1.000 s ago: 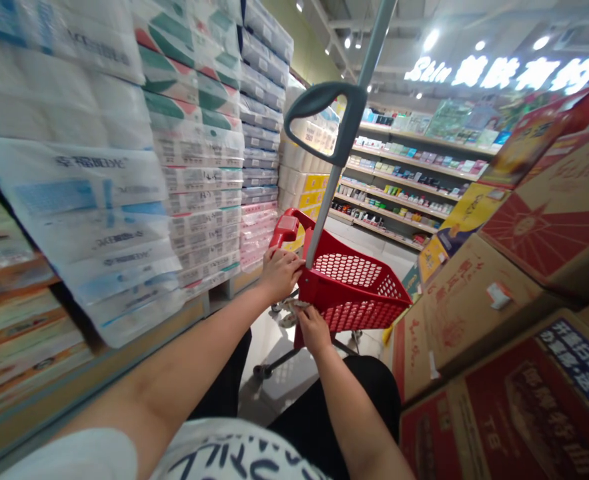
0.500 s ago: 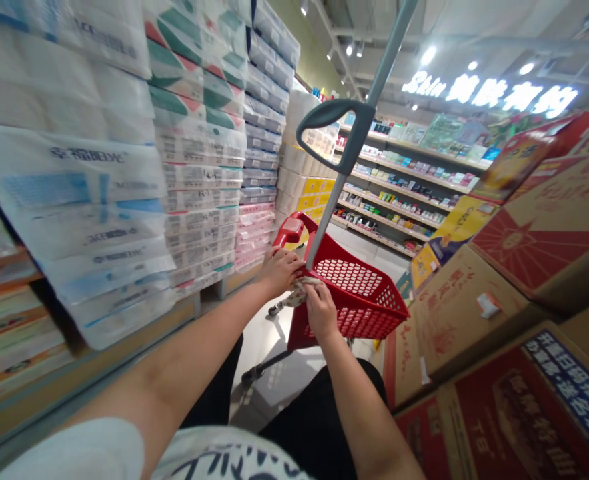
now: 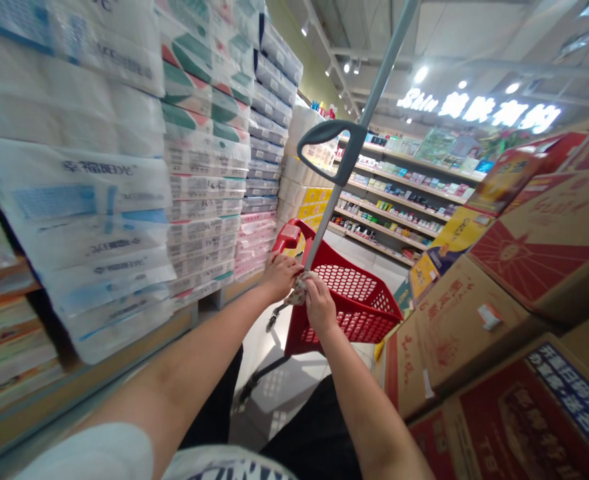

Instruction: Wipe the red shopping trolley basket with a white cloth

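A red shopping cart (image 3: 359, 320) with a perforated basket stands before me. My left hand (image 3: 280, 277) is closed over the cart's near rim, left of a grey pole; its fingertips touch a patterned cloth. My right hand (image 3: 320, 300) is closed on that crumpled, light patterned cloth (image 3: 299, 292), right beside the left fingers at the foot of the pole. The grey pole (image 3: 337, 193) rises tilted from the near end of the cart and carries a dark grey loop-shaped handle (image 3: 357, 150). Part of the cloth is hidden by my fingers.
Stacked white tissue packs (image 3: 109, 220) line the left side on a low platform. Brown and red cartons (image 3: 474, 320) are piled close on the right. Shelves of small goods (image 3: 399, 193) stand at the back, and pale floor (image 3: 269, 387) shows under the cart.
The view has tilted slightly, with the cart's wheels shifted a little. My right hand has moved slightly up and left with the cloth, nearer the pole.
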Action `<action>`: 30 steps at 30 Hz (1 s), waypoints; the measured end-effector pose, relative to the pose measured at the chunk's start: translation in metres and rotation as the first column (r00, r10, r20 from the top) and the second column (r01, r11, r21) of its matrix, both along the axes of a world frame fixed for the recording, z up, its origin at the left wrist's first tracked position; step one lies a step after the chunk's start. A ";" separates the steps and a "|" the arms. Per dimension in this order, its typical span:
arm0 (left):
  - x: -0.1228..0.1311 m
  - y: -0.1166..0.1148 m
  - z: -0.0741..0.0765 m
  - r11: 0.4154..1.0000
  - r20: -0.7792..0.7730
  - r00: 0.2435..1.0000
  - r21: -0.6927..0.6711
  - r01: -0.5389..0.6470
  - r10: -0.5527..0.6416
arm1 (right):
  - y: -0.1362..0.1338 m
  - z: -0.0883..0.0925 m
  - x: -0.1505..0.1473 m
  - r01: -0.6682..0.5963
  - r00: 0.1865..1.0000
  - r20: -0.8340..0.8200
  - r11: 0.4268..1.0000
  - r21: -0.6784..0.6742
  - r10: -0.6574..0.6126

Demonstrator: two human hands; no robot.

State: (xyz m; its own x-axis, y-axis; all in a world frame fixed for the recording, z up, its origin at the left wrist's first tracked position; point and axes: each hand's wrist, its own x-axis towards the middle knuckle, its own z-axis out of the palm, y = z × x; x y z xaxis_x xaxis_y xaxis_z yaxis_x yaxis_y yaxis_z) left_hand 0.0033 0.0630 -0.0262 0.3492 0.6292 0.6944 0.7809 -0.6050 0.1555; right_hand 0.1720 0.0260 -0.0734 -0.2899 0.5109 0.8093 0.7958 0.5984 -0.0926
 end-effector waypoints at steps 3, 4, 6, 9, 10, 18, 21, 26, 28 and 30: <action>-0.002 0.000 0.002 1.000 0.029 1.000 -0.010 0.011 -0.011 | 0.003 0.001 -0.003 -0.023 1.000 0.007 1.000 -0.022 0.023; -0.003 0.000 0.003 1.000 0.031 0.999 -0.012 0.015 -0.014 | 0.004 0.001 -0.004 -0.019 1.000 0.005 1.000 -0.018 0.019; -0.005 0.002 0.003 1.000 0.028 0.999 -0.012 0.016 -0.016 | 0.006 0.000 -0.005 0.012 1.000 0.010 1.000 0.003 -0.012; -0.006 0.006 0.002 1.000 0.025 1.000 -0.001 0.010 -0.010 | 0.006 -0.007 -0.006 0.085 0.992 0.094 0.996 -0.019 -0.083; -0.006 0.007 0.001 1.000 0.027 1.000 0.002 0.008 -0.008 | 0.005 -0.011 -0.006 0.104 0.985 0.144 0.993 -0.048 -0.097; -0.007 0.004 0.001 1.000 0.032 0.999 0.024 0.014 -0.015 | 0.006 -0.015 -0.010 0.144 0.983 0.119 0.990 0.004 -0.143; -0.008 0.002 0.003 1.000 0.032 0.999 0.018 0.009 -0.010 | 0.004 -0.011 -0.011 0.123 0.981 0.154 0.992 -0.012 -0.120; -0.011 -0.001 0.004 1.000 0.038 0.999 0.001 0.028 -0.028 | 0.002 0.000 -0.011 0.113 0.994 0.010 0.994 0.007 -0.113; -0.011 -0.002 0.004 1.000 0.034 0.999 -0.005 0.029 -0.029 | 0.003 0.005 -0.011 0.110 0.994 -0.017 0.994 0.015 -0.109; -0.012 -0.002 0.004 1.000 0.030 0.999 0.005 0.027 -0.027 | 0.003 0.008 -0.011 0.096 0.995 0.022 0.995 -0.003 -0.096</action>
State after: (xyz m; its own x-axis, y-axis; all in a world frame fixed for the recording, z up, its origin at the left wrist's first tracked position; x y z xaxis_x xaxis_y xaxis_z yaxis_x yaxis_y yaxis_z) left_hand -0.0082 0.0615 -0.0225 0.3451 0.6168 0.7074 0.7593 -0.6266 0.1760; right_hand 0.1613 0.0293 -0.0658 -0.2572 0.5406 0.8010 0.8513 0.5190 -0.0769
